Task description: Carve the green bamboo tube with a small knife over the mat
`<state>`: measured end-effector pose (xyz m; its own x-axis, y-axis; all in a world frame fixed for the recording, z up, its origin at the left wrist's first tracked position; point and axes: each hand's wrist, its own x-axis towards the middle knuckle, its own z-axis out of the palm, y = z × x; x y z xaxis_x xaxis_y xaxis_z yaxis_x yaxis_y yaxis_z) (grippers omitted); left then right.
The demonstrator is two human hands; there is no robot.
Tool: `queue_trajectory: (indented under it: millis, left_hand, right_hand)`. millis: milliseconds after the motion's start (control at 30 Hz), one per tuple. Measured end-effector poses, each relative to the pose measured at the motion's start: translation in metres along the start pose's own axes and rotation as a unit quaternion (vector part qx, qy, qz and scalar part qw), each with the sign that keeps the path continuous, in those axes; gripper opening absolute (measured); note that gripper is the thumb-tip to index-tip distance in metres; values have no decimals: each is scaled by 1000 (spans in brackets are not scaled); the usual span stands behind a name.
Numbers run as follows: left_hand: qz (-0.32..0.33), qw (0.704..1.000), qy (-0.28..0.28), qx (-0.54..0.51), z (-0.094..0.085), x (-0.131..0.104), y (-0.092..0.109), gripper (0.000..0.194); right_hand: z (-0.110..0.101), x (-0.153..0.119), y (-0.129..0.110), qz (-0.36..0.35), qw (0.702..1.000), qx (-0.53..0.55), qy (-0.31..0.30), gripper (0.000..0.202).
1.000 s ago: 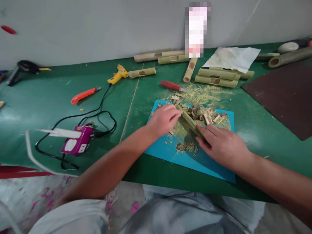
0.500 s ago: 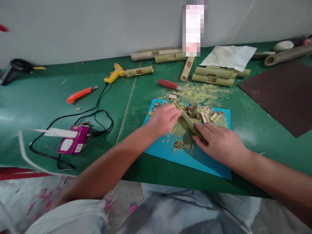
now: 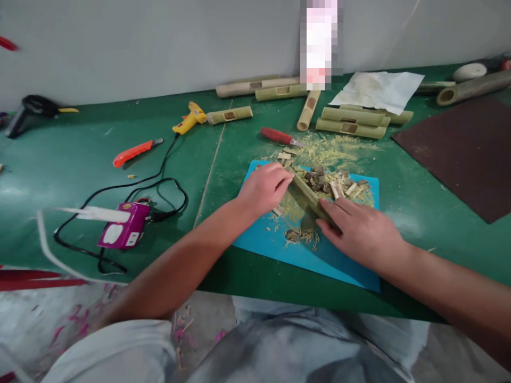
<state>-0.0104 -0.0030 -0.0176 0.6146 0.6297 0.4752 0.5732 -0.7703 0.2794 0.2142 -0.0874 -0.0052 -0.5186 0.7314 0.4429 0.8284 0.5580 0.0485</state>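
Note:
A green bamboo tube (image 3: 308,196) lies slantwise over the blue cutting mat (image 3: 259,242). My right hand (image 3: 361,226) is closed round its near end, thumb on the near side and fingers along the top. At the far end, my left hand (image 3: 265,186) is curled into a pinch, its fingertips against the tube; whatever lies between them is hidden. Beyond the tube, brown and pale bamboo chips (image 3: 319,181) are heaped on the mat. A smaller clump of shavings (image 3: 301,238) sits on the near side. Just past the mat rests a red-handled knife (image 3: 279,136).
Notched bamboo tubes (image 3: 351,127) lie at the back, some under white paper (image 3: 379,90). Leftward are a yellow glue gun (image 3: 189,119), an orange box cutter (image 3: 136,153) and a purple power adapter (image 3: 123,226) with looped cords. A dark brown sheet (image 3: 463,154) lies right.
My left hand has shifted slightly up and left at the tube's far end, and its blur is gone. The right hand and the tube stay put. The view has moved slightly.

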Motion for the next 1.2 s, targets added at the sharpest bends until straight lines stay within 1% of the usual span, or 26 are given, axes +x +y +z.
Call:
queue_trajectory:
  millis: [33,133,267,367,400,433,500,600,633,733,767,833,867,967,1000,1100,1133,1200]
  left_hand:
    - [-2,1000,-1,2,0,0,1,24]
    - [25,999,-38,-13,0,0,2,25]
    - [-2,1000,5,0,0,1,2,25]
    - [42,998,-49,-17,1,1,3,27]
    - [39,998,-42,-24,1,0,3,26]
    - [18,1000,-18,-15,1,0,4,26]
    - [-1,1000,4,-5,1,1,5,26]
    - [40,998,-56,-16,0,1,8,28]
    - [46,997,-65,-21,-1,1,8,28]
    - [-7,1000,-4,-6,-2,0,7,26]
    - [0,1000,-9,-8,-2,0,6,26]
    - [24,999,-35,-30,-2,-2,6,24]
    - [27,998,-37,-37,-2,-2,6,23]
    - [-6,999,1,-34,-1,-3,4,20]
    - [-8,999,3,-33,-1,-2,3,20]
    - [23,998,-25,-46,0,-1,0,22]
    - [23,998,-23,-44,0,-1,-1,23]
    - [7,1000,2,-29,0,0,-2,24]
  right_hand:
    - [0,0,0,-1,1000,-1,0,32]
    - [-1,2,-1,-8,1000,-4,-2,32]
    - [-2,2,-1,-9,1000,-6,-2,32]
    - [-2,1,-1,-13,1000,-4,-8,32]
    - [-2,1,-1,-11,1000,-3,-7,32]
    - [-2,1,-1,-9,1000,-2,-6,32]
    - [-1,0,-1,-7,1000,-1,-9,32]
    - [-1,0,-1,-9,1000,-3,-25,32]
    - [-1,0,-1,-7,1000,-3,-28,32]
    - [-2,1,-2,-2,1000,1,-31,32]
    - [-2,1,-2,-3,999,3,-33,32]
    - [-3,1,-2,-4,999,5,-39,32]
    - [-3,1,-2,-4,999,5,-39,32]
    - [-3,1,-2,1,1000,0,-26,33]
    - [-3,1,-2,-1,1000,-1,-22,33]
    - [-3,1,-2,-2,1000,-3,-19,33]
    - [-3,1,-2,-1,1000,-2,-19,33]
    - [-3,1,-1,1,1000,0,-17,33]
